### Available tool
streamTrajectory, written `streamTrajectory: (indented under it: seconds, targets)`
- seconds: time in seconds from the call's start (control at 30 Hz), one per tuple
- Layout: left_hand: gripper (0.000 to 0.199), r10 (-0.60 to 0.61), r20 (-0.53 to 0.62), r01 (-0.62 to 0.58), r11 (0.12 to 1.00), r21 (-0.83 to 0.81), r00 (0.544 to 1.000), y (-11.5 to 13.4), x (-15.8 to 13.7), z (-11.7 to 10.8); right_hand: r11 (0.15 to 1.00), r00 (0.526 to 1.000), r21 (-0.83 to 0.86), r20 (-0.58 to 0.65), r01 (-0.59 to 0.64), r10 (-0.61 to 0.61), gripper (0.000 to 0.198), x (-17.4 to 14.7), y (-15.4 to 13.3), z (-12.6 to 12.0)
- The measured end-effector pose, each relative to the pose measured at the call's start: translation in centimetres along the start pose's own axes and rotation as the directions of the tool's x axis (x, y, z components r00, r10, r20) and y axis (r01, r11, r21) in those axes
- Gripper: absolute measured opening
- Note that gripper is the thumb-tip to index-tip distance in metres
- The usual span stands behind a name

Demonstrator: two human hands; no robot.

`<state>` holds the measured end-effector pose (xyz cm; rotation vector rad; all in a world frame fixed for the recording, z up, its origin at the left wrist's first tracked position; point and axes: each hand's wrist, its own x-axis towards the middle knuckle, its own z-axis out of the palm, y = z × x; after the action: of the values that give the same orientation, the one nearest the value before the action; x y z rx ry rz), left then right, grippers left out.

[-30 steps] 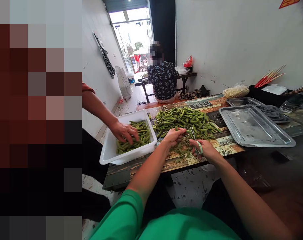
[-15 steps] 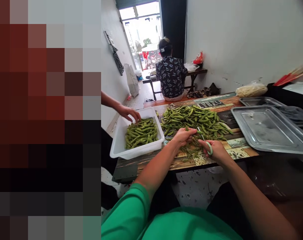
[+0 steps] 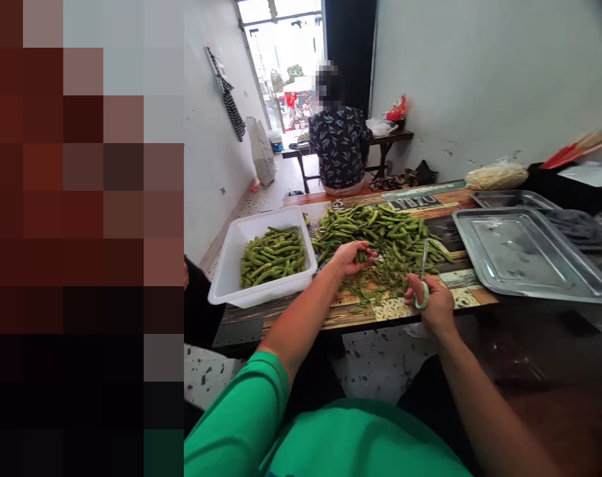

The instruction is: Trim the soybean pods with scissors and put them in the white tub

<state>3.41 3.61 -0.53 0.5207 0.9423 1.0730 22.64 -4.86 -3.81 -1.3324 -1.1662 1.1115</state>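
My left hand point(image 3: 351, 258) is curled around a few green soybean pods point(image 3: 363, 256), palm partly up, at the near edge of a loose heap of pods point(image 3: 380, 225) on the table. In my right hand point(image 3: 436, 305) are scissors point(image 3: 422, 295) with pale green handles, their blades pointing up and away from me and apart from the pods. Small trimmings point(image 3: 367, 288) lie on the wood between and below my hands. To the left stands a white plastic tub point(image 3: 261, 298) with many pods point(image 3: 273, 257) inside it.
Metal trays point(image 3: 534, 285) lie on the right of the patterned table point(image 3: 291, 318). Behind them are a bag of pale sticks point(image 3: 497, 176) and a dark box point(image 3: 553, 179). A person point(image 3: 338, 146) sits beyond the table, back turned. Another person at the left is mostly blurred out.
My left hand has drawn left with the pods, away from the scissors. The scissors now point upward. The other person's hand has left the white tub.
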Motion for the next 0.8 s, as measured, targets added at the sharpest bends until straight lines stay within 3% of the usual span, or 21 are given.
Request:
streamTrajectory:
  seconds: [0.07, 0.13, 0.23, 0.3, 0.37, 0.43, 0.53, 0.67, 0.8]
  targets:
    - [0.010, 0.054, -0.009, -0.052, 0.984, 0.168, 0.999, -0.5, 0.8, 0.7, 1.000, 1.000, 0.006, -0.008, 0.006, -0.006, 0.058, 0.0, 0.2, -0.1]
    - [0.004, 0.164, -0.039, -0.134, 0.903, 0.408, 0.986, -1.0, 1.8, 1.7, 1.000, 1.000, 0.018, -0.012, -0.003, 0.004, 0.055, 0.1, 0.2, -0.1]
    - [0.016, 0.361, -0.038, -0.192, 0.580, 0.791, 0.932, -1.9, 3.5, 3.3, 0.998, 1.000, 0.062, -0.003, -0.030, 0.030, 0.050, 0.0, 0.1, -0.2]
    - [0.025, 0.440, -0.025, -0.156, 0.370, 0.916, 0.898, -2.4, 4.6, 4.4, 0.996, 0.999, 0.081, 0.011, -0.038, 0.037, 0.048, 0.1, 0.2, -0.3]
    - [0.031, 0.497, -0.043, -0.110, 0.273, 0.956, 0.867, -2.8, 5.5, 5.4, 0.996, 0.999, 0.078, 0.027, -0.037, 0.035, 0.046, 0.2, 0.4, -0.3]
    - [0.030, 0.529, -0.056, -0.097, 0.258, 0.961, 0.847, -3.2, 6.2, 5.9, 0.997, 0.999, 0.068, 0.039, -0.030, 0.028, 0.046, 0.3, 0.5, -0.4]
    - [0.020, 0.538, -0.043, -0.167, 0.336, 0.927, 0.842, -3.6, 6.6, 5.6, 0.998, 0.998, 0.052, 0.058, -0.018, 0.015, 0.047, 0.5, 0.6, -0.6]
    - [0.016, 0.568, -0.030, -0.297, 0.473, 0.830, 0.823, -3.1, 5.5, 3.5, 0.992, 0.991, 0.101, 0.118, -0.072, 0.060, 0.046, 0.7, 0.1, -0.7]
    - [0.023, 0.570, 0.050, -0.398, 0.505, 0.766, 0.820, -1.8, 2.6, 1.0, 0.989, 0.970, 0.085, 0.221, -0.123, 0.101, 0.044, 0.5, -0.7, -0.5]
